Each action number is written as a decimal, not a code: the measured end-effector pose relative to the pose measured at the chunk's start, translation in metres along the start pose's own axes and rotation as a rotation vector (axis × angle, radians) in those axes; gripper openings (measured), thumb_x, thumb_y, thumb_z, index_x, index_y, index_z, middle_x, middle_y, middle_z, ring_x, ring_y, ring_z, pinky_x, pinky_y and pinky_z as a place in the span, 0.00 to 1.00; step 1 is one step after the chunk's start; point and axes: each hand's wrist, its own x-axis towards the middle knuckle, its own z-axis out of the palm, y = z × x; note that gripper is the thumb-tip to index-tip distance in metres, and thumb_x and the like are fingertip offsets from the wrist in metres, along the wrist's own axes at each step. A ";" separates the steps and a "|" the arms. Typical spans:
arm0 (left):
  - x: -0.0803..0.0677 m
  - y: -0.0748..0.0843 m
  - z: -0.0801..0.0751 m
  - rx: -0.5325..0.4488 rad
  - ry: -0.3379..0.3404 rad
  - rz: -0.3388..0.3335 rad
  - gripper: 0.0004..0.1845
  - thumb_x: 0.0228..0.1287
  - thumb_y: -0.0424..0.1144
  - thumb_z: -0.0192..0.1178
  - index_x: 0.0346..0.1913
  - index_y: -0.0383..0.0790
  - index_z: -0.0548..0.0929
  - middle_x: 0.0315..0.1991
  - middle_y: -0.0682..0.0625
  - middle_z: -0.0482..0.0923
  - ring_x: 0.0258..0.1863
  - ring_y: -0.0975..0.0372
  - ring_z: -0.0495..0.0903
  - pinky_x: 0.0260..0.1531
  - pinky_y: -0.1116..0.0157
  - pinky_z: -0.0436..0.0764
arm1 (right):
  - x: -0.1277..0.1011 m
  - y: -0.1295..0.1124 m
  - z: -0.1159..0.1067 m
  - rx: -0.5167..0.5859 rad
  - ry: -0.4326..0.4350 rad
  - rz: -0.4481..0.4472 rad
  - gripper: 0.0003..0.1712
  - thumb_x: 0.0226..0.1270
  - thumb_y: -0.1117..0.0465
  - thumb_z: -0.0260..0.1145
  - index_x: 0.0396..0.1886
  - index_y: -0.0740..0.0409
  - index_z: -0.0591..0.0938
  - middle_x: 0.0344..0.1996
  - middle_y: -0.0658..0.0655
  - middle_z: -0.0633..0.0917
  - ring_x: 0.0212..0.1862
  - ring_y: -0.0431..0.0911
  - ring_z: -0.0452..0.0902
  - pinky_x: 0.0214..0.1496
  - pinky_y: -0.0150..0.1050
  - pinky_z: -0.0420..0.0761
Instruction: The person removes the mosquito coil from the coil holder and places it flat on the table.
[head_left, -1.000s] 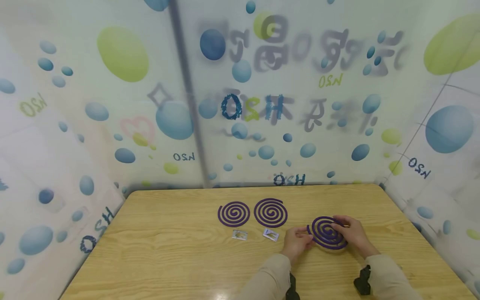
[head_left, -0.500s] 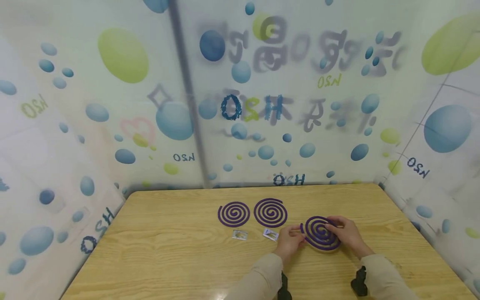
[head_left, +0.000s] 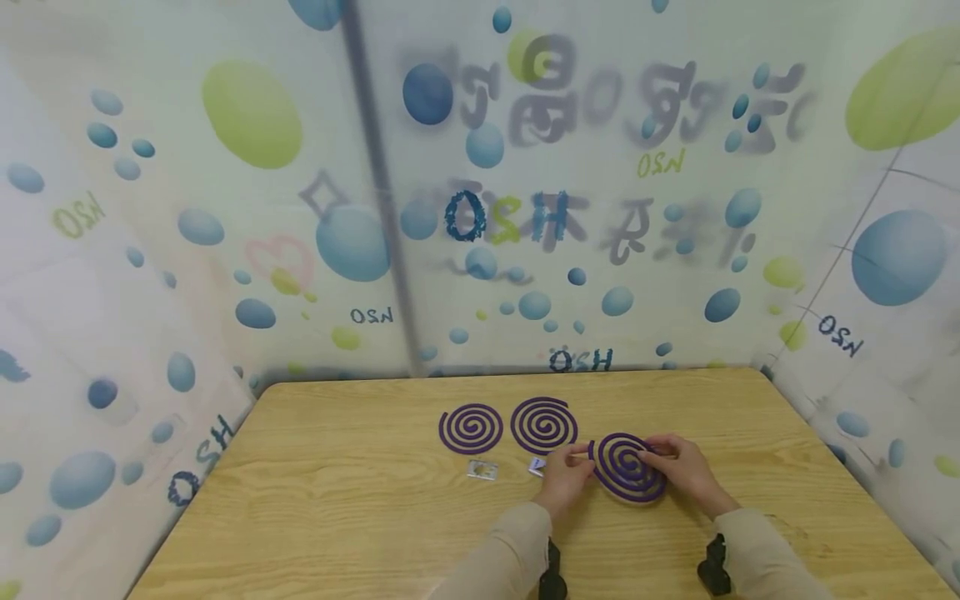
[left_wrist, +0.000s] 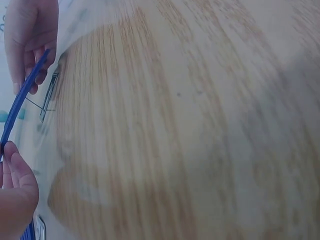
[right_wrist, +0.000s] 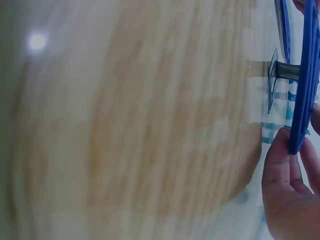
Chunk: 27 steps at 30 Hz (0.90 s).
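A purple mosquito coil (head_left: pixel 632 468) is held up over the right part of the table, slightly tilted. My left hand (head_left: pixel 566 481) pinches its outer end at the left rim. At the right rim, my right hand (head_left: pixel 688 472) grips the coil with thumb on top. Both wrist views show the coil nearly edge-on. Beneath it, in the right wrist view, is a small metal stand (right_wrist: pixel 272 82) with a strip reaching up to the coil; the head view hides this stand. In the left wrist view my left hand (left_wrist: pixel 19 192) is lowest and my right hand (left_wrist: pixel 32 42) is above.
Two more purple coils, a left one (head_left: pixel 471 429) and a right one (head_left: pixel 544 426), lie toward the back of the wooden table (head_left: pixel 337 500). In front of them are a flat metal stand (head_left: pixel 482 470) and another stand (head_left: pixel 536 465), partly covered by my left hand.
Both hands have shifted left with the coil between them. My left hand now overlaps the nearer small stand, which was fully in view before.
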 end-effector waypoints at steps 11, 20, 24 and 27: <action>-0.005 0.005 -0.004 -0.161 -0.056 -0.033 0.19 0.50 0.21 0.56 0.48 0.25 0.72 0.28 0.44 0.77 0.25 0.60 0.79 0.31 0.64 0.81 | 0.002 0.005 0.006 0.053 0.013 -0.103 0.28 0.52 0.52 0.67 0.41 0.73 0.75 0.33 0.65 0.81 0.35 0.51 0.77 0.35 0.41 0.79; -0.006 0.003 -0.007 -0.178 -0.008 -0.024 0.22 0.46 0.18 0.58 0.48 0.24 0.71 0.28 0.43 0.75 0.26 0.59 0.78 0.30 0.65 0.81 | 0.000 -0.009 0.010 0.006 0.009 -0.046 0.24 0.55 0.59 0.65 0.44 0.75 0.74 0.37 0.68 0.79 0.40 0.57 0.76 0.39 0.44 0.79; -0.006 0.004 -0.007 -0.186 0.020 -0.047 0.21 0.47 0.18 0.57 0.48 0.25 0.71 0.29 0.43 0.73 0.27 0.59 0.77 0.30 0.66 0.81 | 0.000 -0.010 0.011 -0.001 -0.004 -0.025 0.22 0.56 0.62 0.64 0.45 0.75 0.73 0.37 0.68 0.79 0.40 0.57 0.76 0.39 0.44 0.79; -0.005 0.005 -0.007 -0.186 0.046 -0.052 0.20 0.48 0.19 0.57 0.48 0.25 0.72 0.29 0.44 0.72 0.25 0.61 0.76 0.29 0.66 0.81 | 0.002 -0.008 0.012 0.012 -0.009 -0.035 0.21 0.55 0.64 0.64 0.44 0.76 0.73 0.36 0.68 0.79 0.39 0.56 0.77 0.39 0.42 0.79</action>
